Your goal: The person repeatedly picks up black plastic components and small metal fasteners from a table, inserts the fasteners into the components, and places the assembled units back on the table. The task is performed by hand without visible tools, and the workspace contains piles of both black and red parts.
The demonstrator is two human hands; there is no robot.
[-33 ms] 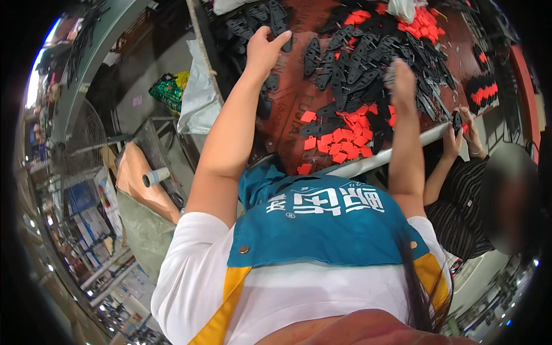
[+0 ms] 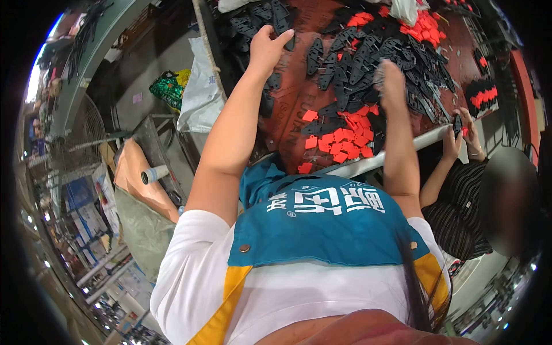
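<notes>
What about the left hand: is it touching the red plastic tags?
No, the left hand is at the black plastic parts, apart from the red tags.

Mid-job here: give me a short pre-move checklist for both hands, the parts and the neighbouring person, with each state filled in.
1. Left hand at a black part: ok, its fingertips are right at the part's lower end.
2. Left grip closed on that part: cannot tell from this angle.
3. Right hand seen sharply: not ok, it is blurred over the central black pile; whether it holds anything is unclear.
4. Central black pile neatly separated: not ok, its pieces overlap.
5. Red pieces in sight near the table's near edge: ok, in a loose heap.
6. Co-worker's hands apart from the right hand: ok, off to the right.
</notes>
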